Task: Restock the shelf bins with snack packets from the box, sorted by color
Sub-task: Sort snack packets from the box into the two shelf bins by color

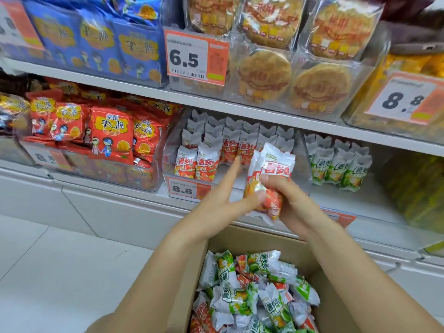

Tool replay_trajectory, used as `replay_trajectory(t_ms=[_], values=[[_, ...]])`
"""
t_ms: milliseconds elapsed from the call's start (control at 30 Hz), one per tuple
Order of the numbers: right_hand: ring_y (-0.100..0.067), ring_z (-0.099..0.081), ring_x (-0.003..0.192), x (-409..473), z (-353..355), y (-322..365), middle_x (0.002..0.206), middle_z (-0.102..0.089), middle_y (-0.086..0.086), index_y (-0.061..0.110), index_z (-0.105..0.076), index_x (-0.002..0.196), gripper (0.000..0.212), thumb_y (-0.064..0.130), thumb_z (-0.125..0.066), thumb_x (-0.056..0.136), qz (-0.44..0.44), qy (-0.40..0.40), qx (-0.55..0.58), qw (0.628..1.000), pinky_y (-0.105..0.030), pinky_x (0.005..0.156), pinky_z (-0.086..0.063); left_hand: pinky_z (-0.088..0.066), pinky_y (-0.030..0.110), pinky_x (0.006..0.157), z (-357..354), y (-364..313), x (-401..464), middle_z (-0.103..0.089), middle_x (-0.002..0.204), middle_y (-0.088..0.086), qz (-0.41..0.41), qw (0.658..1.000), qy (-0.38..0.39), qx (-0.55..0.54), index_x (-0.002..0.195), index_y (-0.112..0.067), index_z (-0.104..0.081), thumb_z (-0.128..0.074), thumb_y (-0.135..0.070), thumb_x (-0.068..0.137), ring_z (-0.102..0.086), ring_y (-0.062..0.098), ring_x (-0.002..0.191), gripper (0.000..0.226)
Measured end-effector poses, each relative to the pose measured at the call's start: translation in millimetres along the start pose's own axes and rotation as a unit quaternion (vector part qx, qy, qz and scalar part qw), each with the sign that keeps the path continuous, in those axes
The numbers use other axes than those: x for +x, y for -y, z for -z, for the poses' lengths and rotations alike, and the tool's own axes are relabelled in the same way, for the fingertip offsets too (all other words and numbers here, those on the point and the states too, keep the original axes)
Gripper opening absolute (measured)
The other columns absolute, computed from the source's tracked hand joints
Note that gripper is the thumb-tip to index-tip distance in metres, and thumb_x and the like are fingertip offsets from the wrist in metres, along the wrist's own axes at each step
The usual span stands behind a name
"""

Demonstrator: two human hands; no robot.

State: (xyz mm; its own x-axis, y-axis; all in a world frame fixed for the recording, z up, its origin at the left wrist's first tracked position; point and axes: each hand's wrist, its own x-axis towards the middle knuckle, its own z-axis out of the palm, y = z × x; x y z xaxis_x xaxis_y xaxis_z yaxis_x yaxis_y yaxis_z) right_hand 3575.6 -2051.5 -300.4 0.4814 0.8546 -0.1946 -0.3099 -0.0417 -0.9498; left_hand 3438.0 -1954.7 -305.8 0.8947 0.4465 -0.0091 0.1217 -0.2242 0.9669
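Above the brown cardboard box (310, 254), the right hand (292, 203) clenches its fingers round a few crinkled, glossy red-and-white packets (272, 174). Left hand (217, 207) is relaxed, fingers straight, thumb touching the packets. Behind them stands a clear plastic bin (301, 164) with upright red packets; green ones fill the next bin (307, 150).

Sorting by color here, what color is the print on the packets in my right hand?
Red-orange print on white packets, clearest in the head view.
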Motion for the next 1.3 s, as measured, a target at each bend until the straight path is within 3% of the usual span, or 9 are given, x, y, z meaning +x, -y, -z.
replay_trajectory(t_ms=[100, 200, 333, 433, 767, 933, 1000, 1133, 1300], values=[[-0.016, -0.065, 0.081, 42, 6, 4, 0.089, -0.068, 0.000, 0.015, -0.055, 0.120, 0.062, 0.028, -0.075, 0.062, 0.006, -0.024, -0.025, 0.999, -0.037, 0.081, -0.053, -0.016, 0.039, 0.119, 30, 28, 9, -0.012, 0.161, -0.004, 0.059, 0.953, -0.108, 0.275, 0.154, -0.024, -0.002, -0.042, -0.061, 0.091, -0.010, 0.013, 0.147, 0.083], [-0.013, -0.068, 0.074, 86, 4, 1, 0.085, -0.070, 0.001, 0.011, -0.055, 0.121, 0.068, 0.032, -0.076, 0.060, -0.031, -0.054, -0.086, 0.994, -0.028, 0.070, -0.054, -0.008, 0.042, 0.120, 42, 44, 12, -0.008, 0.161, 0.008, 0.131, 0.895, -0.091, 0.416, 0.154, -0.016, -0.005, -0.033, -0.057, 0.096, -0.002, 0.025, 0.148, 0.076], [-0.016, -0.071, 0.076, 138, -1, -20, 0.086, -0.074, -0.003, 0.009, -0.061, 0.114, 0.054, 0.033, -0.081, 0.070, -0.077, -0.054, -0.165, 0.982, -0.025, 0.065, -0.052, -0.007, 0.040, 0.120, 46, 48, 15, -0.003, 0.161, 0.005, 0.146, 0.893, -0.048, 0.423, 0.154, -0.020, -0.010, -0.038, -0.056, 0.096, 0.005, 0.025, 0.148, 0.074], [-0.023, -0.070, 0.088, 163, -5, -40, 0.086, -0.075, -0.003, 0.015, -0.068, 0.094, 0.034, 0.034, -0.081, 0.069, -0.081, -0.050, -0.208, 0.973, -0.038, 0.085, -0.056, -0.013, 0.041, 0.120, 50, 50, 17, -0.009, 0.160, 0.004, 0.135, 0.883, -0.048, 0.446, 0.153, -0.021, -0.013, -0.038, -0.055, 0.095, 0.001, 0.025, 0.148, 0.072], [-0.012, -0.066, 0.104, 183, 4, -52, 0.112, -0.070, 0.005, 0.027, -0.065, 0.110, 0.051, 0.036, -0.086, 0.064, -0.023, 0.003, -0.308, 0.951, -0.038, 0.098, -0.050, -0.017, 0.041, 0.118, 52, 44, 22, -0.016, 0.159, 0.005, 0.145, 0.876, -0.027, 0.460, 0.151, -0.020, -0.018, -0.038, -0.055, 0.095, -0.003, 0.026, 0.147, 0.068], [-0.014, -0.065, 0.098, 170, 3, -51, 0.107, -0.070, 0.011, 0.034, -0.067, 0.108, 0.061, 0.073, -0.070, 0.061, 0.013, -0.064, -0.513, 0.856, -0.037, 0.087, -0.053, -0.017, 0.042, 0.118, 53, 44, 21, -0.014, 0.160, 0.003, 0.145, 0.877, -0.025, 0.457, 0.153, -0.021, -0.016, -0.038, -0.053, 0.096, -0.002, 0.025, 0.147, 0.068], [-0.017, -0.066, 0.093, 166, 2, -51, 0.102, -0.072, 0.005, 0.028, -0.069, 0.103, 0.052, 0.066, -0.072, 0.067, 0.006, -0.076, -0.523, 0.849, -0.038, 0.083, -0.055, -0.017, 0.042, 0.118, 52, 45, 20, -0.014, 0.159, 0.003, 0.143, 0.877, -0.027, 0.459, 0.153, -0.021, -0.015, -0.038, -0.053, 0.096, -0.002, 0.025, 0.147, 0.069], [-0.015, -0.064, 0.103, 163, 2, -52, 0.111, -0.069, 0.004, 0.026, -0.065, 0.114, 0.050, 0.040, -0.083, 0.070, 0.010, -0.044, -0.470, 0.881, -0.033, 0.090, -0.052, -0.016, 0.042, 0.119, 51, 45, 19, -0.013, 0.160, 0.003, 0.143, 0.876, -0.025, 0.460, 0.153, -0.022, -0.014, -0.039, -0.053, 0.096, -0.001, 0.025, 0.148, 0.069], [-0.014, -0.064, 0.099, 164, -1, -52, 0.106, -0.070, 0.004, 0.024, -0.064, 0.111, 0.047, 0.039, -0.083, 0.071, 0.026, -0.039, -0.473, 0.880, -0.033, 0.087, -0.053, -0.016, 0.042, 0.118, 51, 42, 20, -0.010, 0.161, 0.003, 0.155, 0.878, -0.022, 0.453, 0.153, -0.023, -0.012, -0.039, -0.052, 0.096, 0.002, 0.025, 0.148, 0.069]])
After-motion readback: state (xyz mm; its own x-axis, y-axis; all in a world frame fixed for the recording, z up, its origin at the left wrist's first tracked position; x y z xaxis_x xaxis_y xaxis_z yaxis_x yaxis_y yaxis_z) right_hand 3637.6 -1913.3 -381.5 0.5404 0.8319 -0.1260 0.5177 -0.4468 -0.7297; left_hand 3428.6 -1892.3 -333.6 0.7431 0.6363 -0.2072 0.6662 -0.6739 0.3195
